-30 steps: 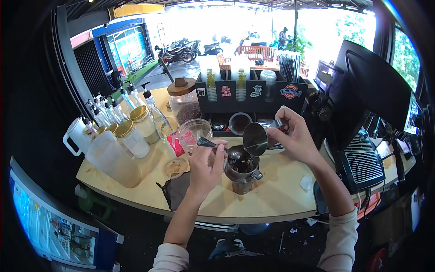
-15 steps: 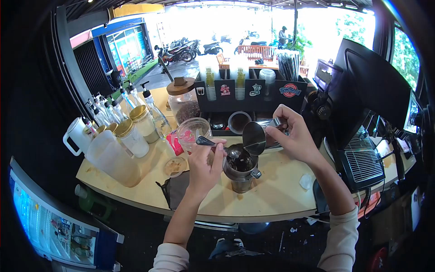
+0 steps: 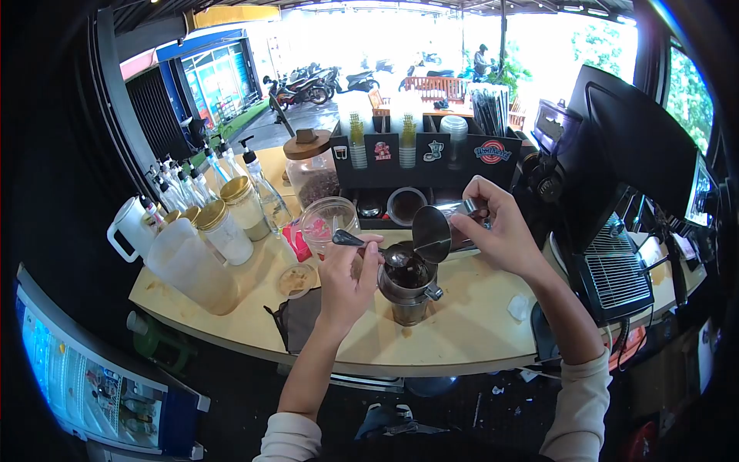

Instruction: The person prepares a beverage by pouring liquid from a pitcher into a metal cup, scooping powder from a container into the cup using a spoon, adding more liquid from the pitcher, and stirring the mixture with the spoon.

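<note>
My left hand is closed around a spoon, whose bowl is over the mouth of a metal cup standing on the counter. Dark contents show inside that cup, and a small spout or handle sticks out at its right. In my right hand is the handle of a metal pitcher, tipped sideways just above the cup. Whether liquid is flowing from it is hard to make out. Behind my left hand stands a clear open jar, with a round lid lying to its left.
At the left of the counter are a plastic pitcher, gold-lidded jars and several pump bottles. A black cup organizer stands at the back. A drip grate is on the right; a dark cloth lies by the front edge.
</note>
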Demonstrator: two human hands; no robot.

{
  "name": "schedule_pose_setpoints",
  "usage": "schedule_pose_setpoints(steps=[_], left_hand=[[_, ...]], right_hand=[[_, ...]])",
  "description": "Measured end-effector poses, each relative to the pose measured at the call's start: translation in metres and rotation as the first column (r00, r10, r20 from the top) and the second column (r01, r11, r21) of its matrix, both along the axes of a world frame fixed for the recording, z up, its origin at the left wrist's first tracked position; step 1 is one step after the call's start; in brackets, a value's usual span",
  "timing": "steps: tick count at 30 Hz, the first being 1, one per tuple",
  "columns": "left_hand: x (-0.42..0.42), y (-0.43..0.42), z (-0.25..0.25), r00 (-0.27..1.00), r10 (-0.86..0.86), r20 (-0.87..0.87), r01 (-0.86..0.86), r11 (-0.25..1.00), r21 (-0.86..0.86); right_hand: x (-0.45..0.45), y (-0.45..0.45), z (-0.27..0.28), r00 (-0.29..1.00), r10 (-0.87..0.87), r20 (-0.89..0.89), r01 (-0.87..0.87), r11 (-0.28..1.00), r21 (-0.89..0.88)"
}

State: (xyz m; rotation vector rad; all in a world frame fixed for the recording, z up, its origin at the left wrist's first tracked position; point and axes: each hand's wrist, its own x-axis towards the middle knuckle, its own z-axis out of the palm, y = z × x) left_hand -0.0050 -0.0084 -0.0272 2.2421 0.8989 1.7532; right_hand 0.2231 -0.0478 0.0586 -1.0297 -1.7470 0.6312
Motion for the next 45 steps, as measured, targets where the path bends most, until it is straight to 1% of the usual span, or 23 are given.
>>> schedule_pose_setpoints(steps=[2,7,10,12,13,15,19,21,25,27,31,33,34,36,39,41,42,44,45], left_hand=[[0.000,-0.001,0.000,1.000,0.003,0.005,-0.003,1.000,-0.006],[0.000,-0.002,0.001,1.000,0.007,0.003,-0.007,1.000,-0.018],[0.002,-0.003,0.003,1.000,0.012,-0.002,-0.012,1.000,0.010],[0.004,-0.007,0.005,0.997,-0.007,0.071,0.014,0.996,-0.093],[0.003,-0.006,0.005,0.997,-0.007,0.071,0.014,0.996,-0.092],[0.001,-0.002,0.003,1.000,0.024,-0.010,-0.024,1.000,0.013],[0.001,-0.005,0.006,1.000,0.025,-0.004,-0.025,1.000,-0.008],[0.004,-0.008,0.008,0.998,0.000,0.067,0.006,0.996,-0.089],[0.004,-0.008,0.009,0.998,0.007,0.058,-0.003,0.997,-0.077],[0.002,-0.008,0.009,0.998,0.032,0.048,-0.031,0.999,-0.029],[-0.003,-0.011,0.014,0.996,0.071,0.052,-0.070,0.997,-0.030],[-0.006,-0.012,0.015,0.992,0.050,0.116,-0.042,0.997,-0.071],[-0.007,-0.011,0.015,0.992,0.052,0.115,-0.044,0.996,-0.071],[-0.010,-0.011,0.016,0.992,0.097,0.078,-0.095,0.995,-0.030],[-0.012,-0.011,0.015,0.992,0.099,0.073,-0.099,0.995,-0.001],[-0.013,-0.012,0.015,0.992,0.099,0.072,-0.099,0.995,-0.008],[-0.013,-0.013,0.015,0.993,0.097,0.072,-0.096,0.995,-0.014],[-0.013,-0.013,0.015,0.993,0.099,0.069,-0.098,0.995,-0.007],[-0.013,-0.013,0.015,0.993,0.099,0.067,-0.099,0.995,0.001]], right_hand=[[0.000,0.000,-0.001,0.999,0.019,-0.046,-0.020,1.000,-0.017],[0.000,0.001,-0.001,0.999,0.018,-0.034,-0.019,1.000,-0.020],[-0.002,0.000,-0.001,0.999,0.020,-0.036,-0.021,1.000,-0.020],[-0.003,0.000,0.000,0.998,0.027,-0.051,-0.028,0.999,-0.022],[-0.003,0.000,0.000,0.998,0.025,-0.050,-0.027,0.999,-0.035],[-0.003,0.001,0.001,0.999,0.023,-0.048,-0.025,0.999,-0.048],[-0.002,0.001,0.001,0.999,0.023,-0.022,-0.023,1.000,-0.021],[-0.002,0.000,0.001,1.000,0.019,-0.019,-0.019,1.000,-0.010],[-0.004,-0.002,0.002,0.999,0.027,-0.038,-0.028,1.000,-0.014],[-0.005,-0.003,0.003,0.999,0.027,-0.040,-0.027,0.999,-0.019],[-0.007,-0.001,0.003,0.999,0.027,-0.017,-0.027,1.000,-0.008],[-0.008,0.000,0.003,0.999,0.034,-0.016,-0.034,0.999,-0.007],[-0.010,0.001,0.003,1.000,0.027,-0.009,-0.027,1.000,0.009],[-0.012,0.002,0.003,1.000,0.023,-0.002,-0.023,0.999,0.025],[-0.014,0.005,0.003,1.000,0.016,0.002,-0.016,1.000,-0.004],[-0.015,0.007,0.002,0.997,0.034,-0.063,-0.036,0.999,-0.028],[-0.016,0.008,0.002,0.997,0.036,-0.062,-0.038,0.999,-0.028],[-0.017,0.008,0.002,1.000,-0.023,0.016,0.022,0.999,0.036],[-0.017,0.008,0.002,1.000,-0.022,0.017,0.022,0.999,0.036]])
